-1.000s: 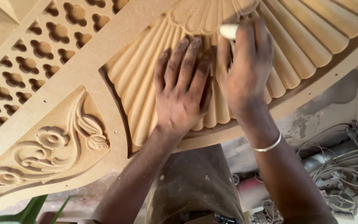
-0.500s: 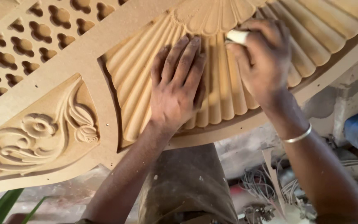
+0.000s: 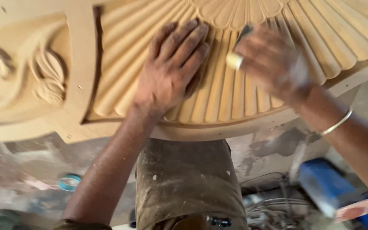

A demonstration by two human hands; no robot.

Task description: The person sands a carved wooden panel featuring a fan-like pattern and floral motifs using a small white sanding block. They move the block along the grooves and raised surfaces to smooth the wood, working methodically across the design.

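Since half a second ago the right hand (image 3: 273,64) has slid down the fluted fan toward the panel's lower curved edge, and it is now smeared by motion blur, while the left hand (image 3: 171,72) stays pressed flat in the same spot. On the carved wooden panel (image 3: 235,106) the left hand lies palm down, fingers spread along the ribs, its grip wide and holding nothing. Just beside it, the right hand's grip is closed on a small pale sanding block (image 3: 236,59), which touches the ribs just below the panel's central rosette. A thin metal bangle (image 3: 337,122) circles the right wrist beyond the panel's edge. A carved scroll leaf (image 3: 50,79) sits at the panel's left end, well apart from both hands
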